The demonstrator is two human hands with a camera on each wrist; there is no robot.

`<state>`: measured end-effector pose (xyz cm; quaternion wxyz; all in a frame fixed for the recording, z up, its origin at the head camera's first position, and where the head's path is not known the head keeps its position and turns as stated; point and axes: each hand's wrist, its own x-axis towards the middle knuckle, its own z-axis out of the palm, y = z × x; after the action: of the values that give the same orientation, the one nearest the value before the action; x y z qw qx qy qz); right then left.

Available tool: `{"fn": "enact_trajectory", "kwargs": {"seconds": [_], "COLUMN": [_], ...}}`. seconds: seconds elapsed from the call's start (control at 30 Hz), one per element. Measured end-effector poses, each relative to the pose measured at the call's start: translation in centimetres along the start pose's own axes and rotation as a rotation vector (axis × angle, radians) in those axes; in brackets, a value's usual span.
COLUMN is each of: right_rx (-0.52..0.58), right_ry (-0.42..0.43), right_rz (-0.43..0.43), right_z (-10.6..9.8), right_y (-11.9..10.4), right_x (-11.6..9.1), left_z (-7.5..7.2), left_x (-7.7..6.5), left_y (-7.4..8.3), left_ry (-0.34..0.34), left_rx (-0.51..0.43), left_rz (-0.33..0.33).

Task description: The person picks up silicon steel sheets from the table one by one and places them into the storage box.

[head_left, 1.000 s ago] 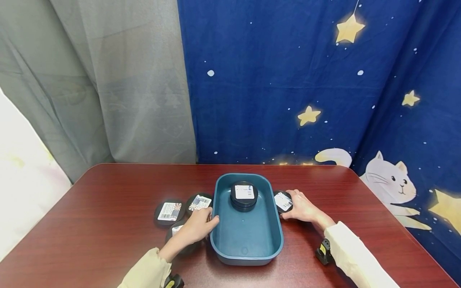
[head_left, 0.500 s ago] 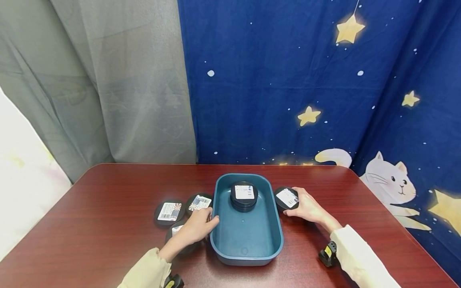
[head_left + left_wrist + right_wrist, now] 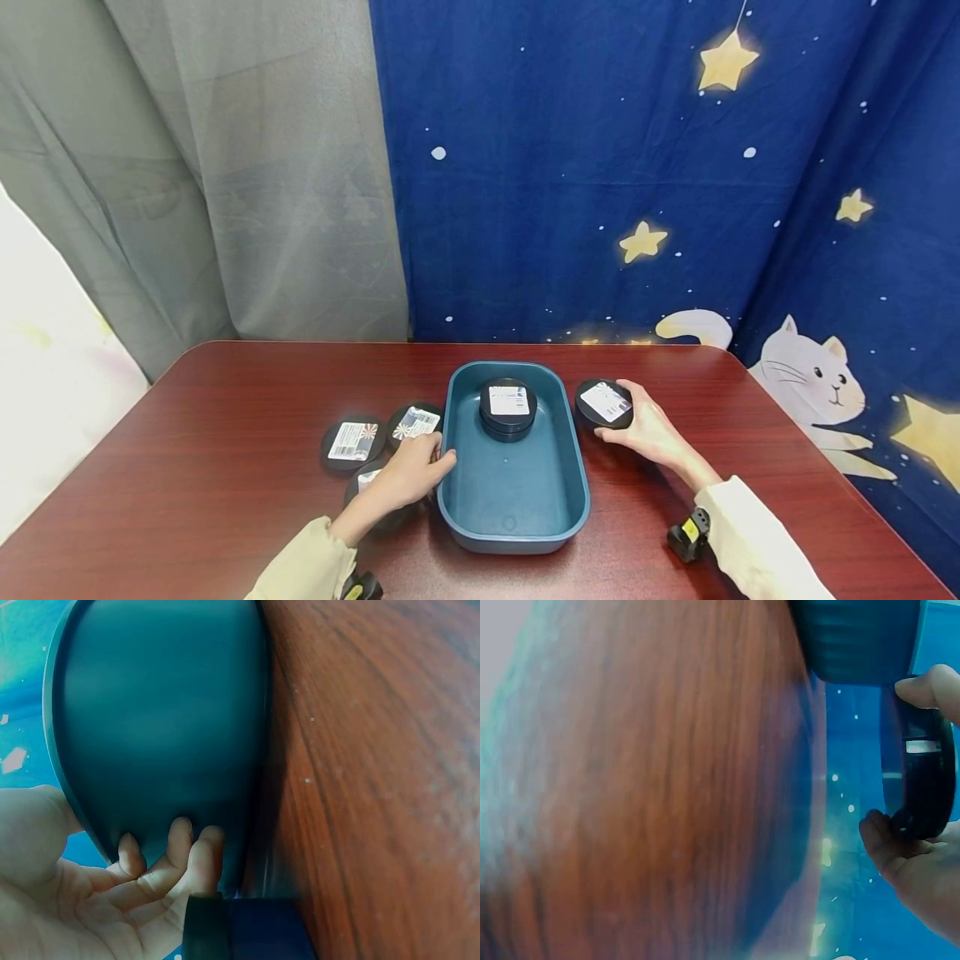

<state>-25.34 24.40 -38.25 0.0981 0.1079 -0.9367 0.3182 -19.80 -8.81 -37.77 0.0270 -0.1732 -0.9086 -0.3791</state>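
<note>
Head view: the person's right grip (image 3: pixel 649 427) held a black round tin (image 3: pixel 604 403) between thumb and fingers, lifted off the counter (image 3: pixel 247 433), just right of the blue bin (image 3: pixel 516 546). The left grip (image 3: pixel 408 473) pinched the bin's left wall. An edge hold like this could let the tin slip or tilt if the fingers loosened, and too low a crossing would probably knock it against the bin's rim. Should the left grip slacken, the bin might skid on the glossy wood grain. The held tin was a squat disc, smooth-sided, with a pale printed label. The bin looked like satin plastic with rounded corners; toward its far end sat a similar tin (image 3: pixel 507 400), seemingly stacked. More labelled tins (image 3: pixel 353 443) lay left of the bin.
</note>
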Motion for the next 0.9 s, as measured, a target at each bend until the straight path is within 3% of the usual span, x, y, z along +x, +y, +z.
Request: {"fn": "enact_trajectory", "kwargs": {"seconds": [0.47,0.9], "right_rx": [0.051,0.085], "right_ry": [0.117,0.124], "right_rz": [-0.044,-0.070], "right_z": [-0.3,-0.6], "right_y": [-0.8,-3.1], "right_x": [0.1,0.4], "left_z": [0.0,-0.1], "left_x": [0.0,0.0], "left_y": [0.0,0.1], "left_ry": [0.004,-0.014], "left_rx": [0.000,-0.027], "left_rz": [0.005,-0.017]}}
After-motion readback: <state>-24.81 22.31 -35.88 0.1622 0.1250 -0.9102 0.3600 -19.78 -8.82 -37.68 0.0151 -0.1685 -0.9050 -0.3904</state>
